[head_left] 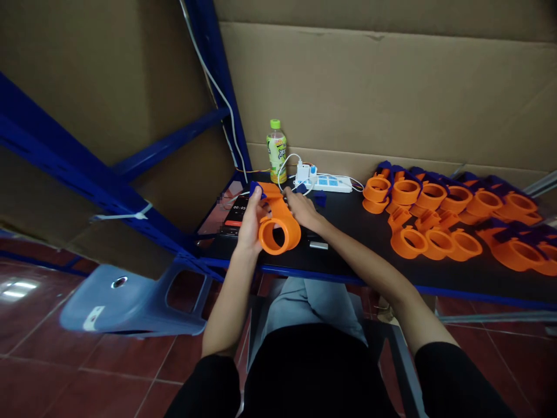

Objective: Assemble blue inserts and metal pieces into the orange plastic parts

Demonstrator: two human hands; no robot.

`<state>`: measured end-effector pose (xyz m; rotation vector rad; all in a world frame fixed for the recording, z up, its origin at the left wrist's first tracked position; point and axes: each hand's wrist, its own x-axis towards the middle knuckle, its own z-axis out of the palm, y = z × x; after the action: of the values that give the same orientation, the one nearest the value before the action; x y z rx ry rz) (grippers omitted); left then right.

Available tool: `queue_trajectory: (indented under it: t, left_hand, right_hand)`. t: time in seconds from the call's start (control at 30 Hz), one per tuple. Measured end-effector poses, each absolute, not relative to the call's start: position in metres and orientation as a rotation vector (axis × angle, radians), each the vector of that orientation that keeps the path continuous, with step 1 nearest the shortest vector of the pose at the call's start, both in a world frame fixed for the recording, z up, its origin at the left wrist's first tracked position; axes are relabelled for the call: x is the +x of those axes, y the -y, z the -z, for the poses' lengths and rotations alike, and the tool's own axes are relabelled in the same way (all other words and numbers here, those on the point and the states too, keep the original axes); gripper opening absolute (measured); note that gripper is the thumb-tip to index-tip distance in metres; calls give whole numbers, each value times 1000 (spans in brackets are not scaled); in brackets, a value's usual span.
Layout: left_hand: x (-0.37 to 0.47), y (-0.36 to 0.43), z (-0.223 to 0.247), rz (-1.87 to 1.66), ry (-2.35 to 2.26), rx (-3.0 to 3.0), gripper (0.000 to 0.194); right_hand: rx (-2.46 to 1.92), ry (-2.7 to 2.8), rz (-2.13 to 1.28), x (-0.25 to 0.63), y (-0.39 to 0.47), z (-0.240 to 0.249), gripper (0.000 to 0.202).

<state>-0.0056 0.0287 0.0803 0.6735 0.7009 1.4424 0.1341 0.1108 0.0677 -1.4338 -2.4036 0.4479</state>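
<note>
An orange plastic tape dispenser (292,227) with a large round ring is held up over the front of the black table. My left hand (250,223) is closed around its left side, the thumb up against a small dark blue piece (256,188) at the top end. My right hand (302,210) is curled closed at the upper right edge of the dispenser, its fingertips pointing in toward it. Whatever those right fingers grip is hidden. Behind the left hand lies a phone (236,213) with a running timer on its screen.
Rows of orange dispensers (456,200), many with dark blue parts, fill the right of the table (348,232). A green-capped bottle (277,152) and a white power strip (335,183) with cables stand behind. A small silvery piece (319,245) lies near the front edge. A blue-grey stool (130,299) is at left.
</note>
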Motion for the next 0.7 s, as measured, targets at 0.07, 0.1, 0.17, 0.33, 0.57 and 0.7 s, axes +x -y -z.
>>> queue_trajectory:
  t: [0.07,0.1,0.17,0.33,0.57,0.7]
  left_hand:
    - [-4,-27,-81,-1388,-702,684,54]
    - [-3,-26,-82,-1370,-698,685,55]
    - [-3,-25,-81,-1362,-681,689,55]
    - [-2,-23,-79,-1397,-626,690,50]
    - [0,-27,-77,-1467,-608,692,50]
    - [3,-28,-75,-1479,-628,700,53]
  right_hand:
    - [-1422,2474,-426,126,-109,-66,35]
    - [-1416,2488,-434,123,-109,-66,34]
    - [-1410,2487,-458,121,-109,-64,30]
    - [-1420,2422,-391,125,-109,-68,39]
    - [-1203,2084,-369,157,-106,-87,45]
    - [-933,1936,-294,183,-82,-101,28]
